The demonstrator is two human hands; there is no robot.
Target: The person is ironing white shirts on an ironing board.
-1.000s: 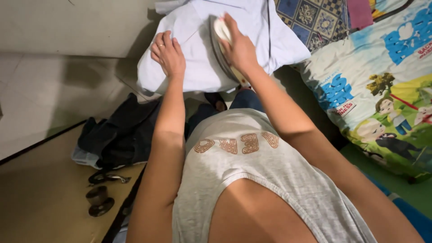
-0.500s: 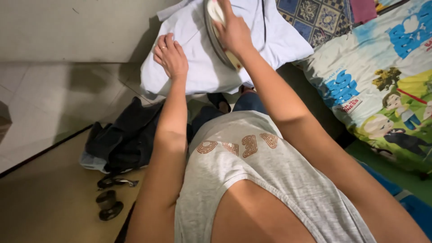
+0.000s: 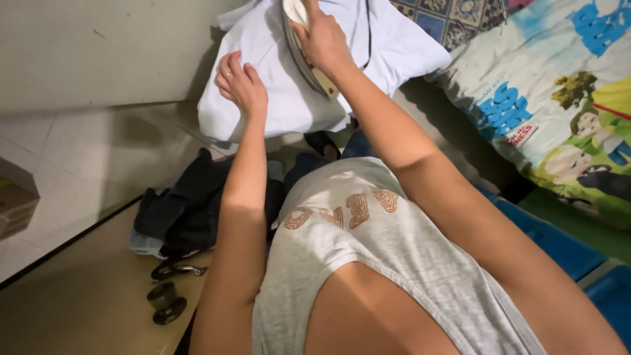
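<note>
Head view, read from the left: a brown box is cut off by the left edge; a dark heap of clothes is seen on the floor, partly hidden behind the left forearm; below it a small dark round object and a metal piece are hard to make out. The left hand is laid flat, fingers spread, on a white cloth, nothing being gripped by it. Just to its right, an iron is pressed on the same cloth; its tip is cut off by the top edge and its handle is covered by the right hand, which is clamped around it. The two hands are held apart, near each other. A thin dark cord is seen across the cloth. What bears the cloth is hidden beneath it. Further right, a patterned rug is cropped at the top; a cartoon-printed cushion is cut off by the right edge; blue mats are partly hidden by the right arm.
</note>
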